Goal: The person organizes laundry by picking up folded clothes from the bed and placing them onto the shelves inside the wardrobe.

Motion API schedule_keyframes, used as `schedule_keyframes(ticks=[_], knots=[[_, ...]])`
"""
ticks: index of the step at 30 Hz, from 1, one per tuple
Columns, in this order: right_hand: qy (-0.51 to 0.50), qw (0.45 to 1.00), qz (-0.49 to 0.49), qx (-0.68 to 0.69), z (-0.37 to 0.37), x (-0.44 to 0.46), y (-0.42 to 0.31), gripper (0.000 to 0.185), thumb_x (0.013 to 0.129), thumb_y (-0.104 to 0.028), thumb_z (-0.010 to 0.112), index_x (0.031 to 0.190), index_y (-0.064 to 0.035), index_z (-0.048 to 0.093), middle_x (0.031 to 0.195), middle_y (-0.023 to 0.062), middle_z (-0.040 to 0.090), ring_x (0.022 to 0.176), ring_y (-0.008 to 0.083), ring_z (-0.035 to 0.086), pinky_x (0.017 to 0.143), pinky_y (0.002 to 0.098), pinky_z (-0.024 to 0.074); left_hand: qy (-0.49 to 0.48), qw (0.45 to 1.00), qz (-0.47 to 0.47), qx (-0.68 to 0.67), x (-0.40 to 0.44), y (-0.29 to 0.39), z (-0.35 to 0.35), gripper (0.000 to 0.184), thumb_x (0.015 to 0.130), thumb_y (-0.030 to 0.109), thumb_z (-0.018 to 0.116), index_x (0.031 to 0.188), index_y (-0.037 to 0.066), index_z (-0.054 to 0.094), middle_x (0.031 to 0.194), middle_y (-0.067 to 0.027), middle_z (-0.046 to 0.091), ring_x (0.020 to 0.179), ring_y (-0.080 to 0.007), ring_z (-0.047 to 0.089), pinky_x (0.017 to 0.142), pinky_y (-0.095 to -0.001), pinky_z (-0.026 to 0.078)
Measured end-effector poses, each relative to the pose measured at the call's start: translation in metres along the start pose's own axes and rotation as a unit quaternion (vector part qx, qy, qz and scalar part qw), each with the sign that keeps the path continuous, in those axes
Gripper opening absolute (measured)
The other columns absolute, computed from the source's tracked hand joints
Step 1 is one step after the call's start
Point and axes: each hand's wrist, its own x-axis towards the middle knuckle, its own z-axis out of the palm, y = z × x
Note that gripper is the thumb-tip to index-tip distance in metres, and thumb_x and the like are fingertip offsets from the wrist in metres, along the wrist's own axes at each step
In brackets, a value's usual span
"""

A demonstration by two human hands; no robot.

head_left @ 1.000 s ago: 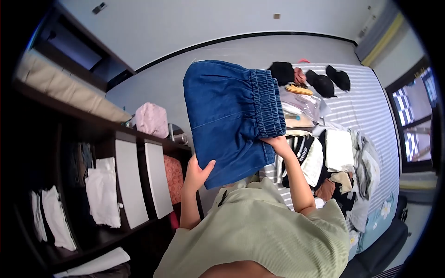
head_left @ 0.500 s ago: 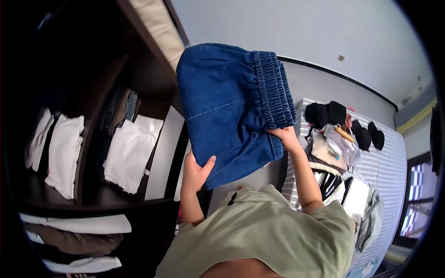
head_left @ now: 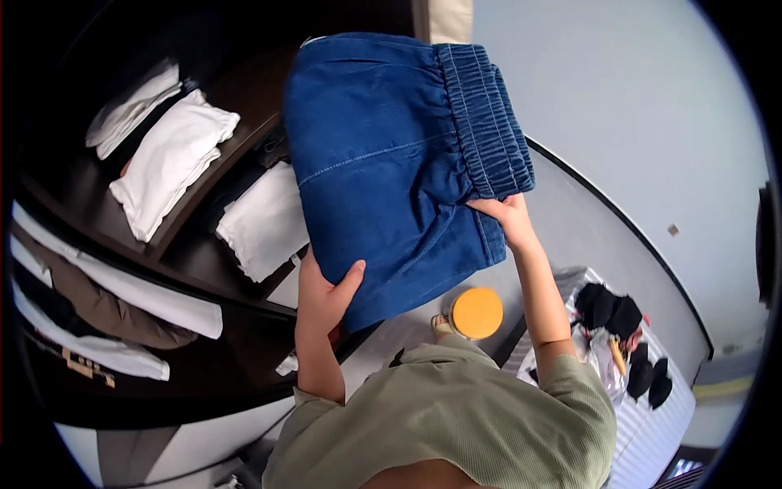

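Observation:
A folded pair of blue denim pants [head_left: 379, 163] with a gathered elastic waistband is held up before me. My left hand [head_left: 326, 287] grips the lower left edge, its thumb on top and its fingers hidden beneath. Just under the waistband at the right, my right hand [head_left: 507, 217] pinches the denim, thumb in front and the other fingers behind the cloth. Left of the denim, folded white clothes [head_left: 265, 222] lie on a dark wardrobe shelf, partly covered by it.
Another white folded stack [head_left: 173, 163] sits in the left compartment. Trousers and other garments [head_left: 134, 306] hang or lie below. A round yellow-topped stool [head_left: 476, 313] stands on the floor near my foot. At the right, a striped bed [head_left: 643, 436] bears black items [head_left: 607, 311] and other things.
My view has turned left toward the wardrobe, so the bed has shifted down and right and the stool has come into sight. Both hands keep their hold on the denim pants.

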Motion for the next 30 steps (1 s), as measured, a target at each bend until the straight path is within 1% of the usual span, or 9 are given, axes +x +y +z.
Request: schedule_keyframes(ticks=[6, 13, 16, 19, 23, 26, 27, 28, 30], knots=[[-0.148, 0.989, 0.019, 0.017, 0.013, 0.079, -0.026, 0.042, 0.069, 0.003, 0.065, 0.109, 0.0035, 0.052, 0.103, 0.008, 0.06, 0.095, 0.0149, 0.055, 0.085, 0.0279, 0.0431, 0.115, 0.993, -0.018, 0.032, 0.025, 0.009, 0.003, 0.046, 0.075, 0.004, 0.061, 0.118, -0.003, 0.044, 0.109, -0.0139, 0.055, 0.1, -0.0216, 0.052, 0.089, -0.0305, 0.038], [-0.255, 0.959, -0.119, 0.01, 0.046, 0.158, -0.046, 0.045, 0.071, 0.001, 0.061, 0.114, 0.0021, 0.05, 0.104, 0.0078, 0.06, 0.095, 0.0123, 0.054, 0.086, 0.0247, 0.0406, 0.192, 0.978, -0.072, 0.044, 0.08, 0.014, -0.008, 0.056, 0.072, -0.001, 0.058, 0.125, 0.0, 0.039, 0.116, -0.0138, 0.051, 0.106, -0.0223, 0.049, 0.093, -0.0303, 0.035], [-0.28, 0.954, -0.104, 0.028, 0.065, 0.198, -0.045, 0.047, 0.07, 0.003, 0.06, 0.116, 0.0018, 0.051, 0.103, 0.0076, 0.06, 0.091, 0.0115, 0.056, 0.084, 0.0231, 0.0417, 0.2, 0.979, -0.027, 0.009, 0.11, 0.009, -0.023, 0.058, 0.07, -0.001, 0.057, 0.125, -0.001, 0.038, 0.116, -0.0145, 0.051, 0.106, -0.023, 0.049, 0.094, -0.0299, 0.035], [-0.282, 0.955, -0.082, 0.041, 0.088, 0.233, -0.044, 0.046, 0.071, 0.0, 0.061, 0.116, 0.0009, 0.052, 0.102, 0.0077, 0.061, 0.089, 0.0125, 0.057, 0.083, 0.0234, 0.0426, 0.212, 0.975, -0.004, 0.072, 0.14, 0.011, -0.039, 0.059, 0.069, -0.001, 0.057, 0.125, -0.002, 0.037, 0.113, -0.015, 0.053, 0.104, -0.0222, 0.05, 0.093, -0.0291, 0.035], [-0.274, 0.959, -0.038, 0.051, 0.11, 0.271, -0.043, 0.072, 0.079, -0.021, 0.06, 0.137, -0.0001, 0.021, 0.131, 0.0181, 0.039, 0.115, 0.0215, 0.044, 0.095, 0.0269, 0.034, 0.235, 0.967, 0.066, 0.077, 0.182, 0.0, -0.061, 0.055, 0.069, -0.003, 0.057, 0.122, -0.004, 0.039, 0.111, -0.016, 0.054, 0.104, -0.022, 0.051, 0.091, -0.0285, 0.037], [-0.185, 0.964, -0.179, -0.074, 0.118, 0.275, -0.032, 0.069, 0.082, -0.028, 0.057, 0.135, 0.0, 0.023, 0.135, 0.022, 0.032, 0.124, 0.0269, 0.033, 0.101, 0.0306, 0.0267, 0.248, 0.965, 0.066, 0.051, 0.213, -0.012, -0.076, 0.066, 0.071, 0.0, 0.061, 0.128, -0.006, 0.027, 0.116, -0.0204, 0.049, 0.104, -0.0242, 0.051, 0.091, -0.0289, 0.038], [-0.168, 0.928, -0.287, -0.168, 0.121, 0.275, -0.023, 0.066, 0.081, -0.032, 0.057, 0.134, -0.0066, 0.029, 0.136, 0.0251, 0.026, 0.127, 0.035, 0.026, 0.103, 0.0374, 0.024, 0.305, 0.941, 0.094, 0.115, 0.218, -0.011, -0.068, 0.081, 0.072, 0.002, 0.062, 0.134, -0.006, 0.011, 0.12, -0.0242, 0.044, 0.106, -0.0274, 0.049, 0.091, -0.0291, 0.038], [-0.147, 0.909, -0.299, -0.251, 0.115, 0.263, -0.013, 0.065, 0.076, -0.033, 0.062, 0.132, -0.0158, 0.036, 0.138, 0.0256, 0.02, 0.127, 0.0415, 0.021, 0.104, 0.0442, 0.0206, 0.297, 0.941, 0.053, 0.155, 0.212, -0.006, -0.065, 0.09, 0.074, 0.007, 0.064, 0.136, -0.004, -0.001, 0.125, -0.0291, 0.035, 0.112, -0.0328, 0.043, 0.092, -0.0302, 0.037], [-0.183, 0.786, -0.447, -0.385, 0.11, 0.228, -0.026, 0.07, 0.066, -0.028, 0.069, 0.129, -0.0213, 0.04, 0.139, 0.022, 0.021, 0.127, 0.0426, 0.02, 0.104, 0.0477, 0.0186, 0.321, 0.888, 0.157, 0.289, 0.203, -0.014, -0.06, 0.088, 0.073, 0.012, 0.067, 0.137, 0.002, 0.007, 0.13, -0.0306, 0.026, 0.118, -0.0381, 0.035, 0.095, -0.0364, 0.034]])
